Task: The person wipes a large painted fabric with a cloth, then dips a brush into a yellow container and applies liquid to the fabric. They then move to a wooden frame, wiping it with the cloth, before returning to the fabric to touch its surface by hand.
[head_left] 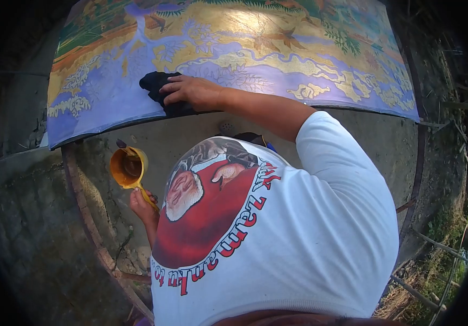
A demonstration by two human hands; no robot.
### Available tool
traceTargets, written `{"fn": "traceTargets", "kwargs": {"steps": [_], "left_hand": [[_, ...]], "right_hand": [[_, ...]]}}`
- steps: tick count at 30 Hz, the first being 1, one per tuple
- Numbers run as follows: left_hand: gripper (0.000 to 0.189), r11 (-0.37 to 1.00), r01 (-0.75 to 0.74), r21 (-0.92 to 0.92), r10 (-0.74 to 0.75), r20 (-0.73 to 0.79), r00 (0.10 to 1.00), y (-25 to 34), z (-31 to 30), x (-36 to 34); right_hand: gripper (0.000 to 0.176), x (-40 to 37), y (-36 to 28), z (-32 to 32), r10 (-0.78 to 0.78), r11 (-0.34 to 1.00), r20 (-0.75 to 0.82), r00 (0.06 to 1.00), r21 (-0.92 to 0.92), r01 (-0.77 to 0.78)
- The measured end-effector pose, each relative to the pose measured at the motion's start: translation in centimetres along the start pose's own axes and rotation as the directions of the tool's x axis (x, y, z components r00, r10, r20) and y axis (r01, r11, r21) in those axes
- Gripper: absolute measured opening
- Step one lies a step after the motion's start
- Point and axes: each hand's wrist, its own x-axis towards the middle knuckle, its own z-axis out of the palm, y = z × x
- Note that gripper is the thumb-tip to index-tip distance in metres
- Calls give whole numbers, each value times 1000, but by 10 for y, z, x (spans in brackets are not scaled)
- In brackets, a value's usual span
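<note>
A yellow dipper is in my left hand, whose fingers are wrapped round its handle below the front edge of the painted cloth. Inside the dipper's bowl is brownish wetness, and an object with a dark tip, possibly a brush, leans over its rim. My right hand grips a bunched black cloth and presses it on the painted cloth. That painted cloth is stretched out flat, with purple and gold plant patterns at its near side and green and brown shapes farther away.
A frame bar curves down at the left, and another bar runs down the right side. A stained wall or ground surface lies at the left. Poles and plants are at the right.
</note>
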Motion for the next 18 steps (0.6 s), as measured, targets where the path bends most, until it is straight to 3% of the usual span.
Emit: {"fn": "traceTargets", "kwargs": {"steps": [4,5,6,7,8,10,12,15,18], "left_hand": [[25,999,-28,24,30,-50,998,-8,-4,-6],[25,999,-35,14,36,-69,997,-11,-5,-10],[25,999,-46,2,46,-91,995,-16,-5,-15],[26,999,-54,-6,53,-115,992,-20,-6,-21],[26,998,-56,-13,53,-137,989,-23,-7,-27],[26,998,-26,-59,12,-233,972,-27,-4,-36],[26,999,-27,-41,15,-268,963,-36,-8,-43],[25,1000,-13,-24,6,-282,959,-36,-7,-48],[25,999,-4,-33,-5,-278,960,-28,5,-49]], "right_hand": [[34,-11,101,-44,107,935,66,992,-345,-78],[32,-21,142,-50,142,884,-8,990,-449,-130],[34,-27,162,-62,278,801,-129,952,-516,-304],[35,-23,173,-73,456,728,-190,869,-482,-487],[34,-13,182,-75,538,729,-247,806,-344,-592],[33,22,192,-53,526,704,-375,763,-311,-638],[37,65,166,-26,648,650,-400,648,-153,-745],[37,110,136,14,552,805,-264,791,-76,-588],[36,130,109,45,118,992,-20,993,-36,-119]]}}
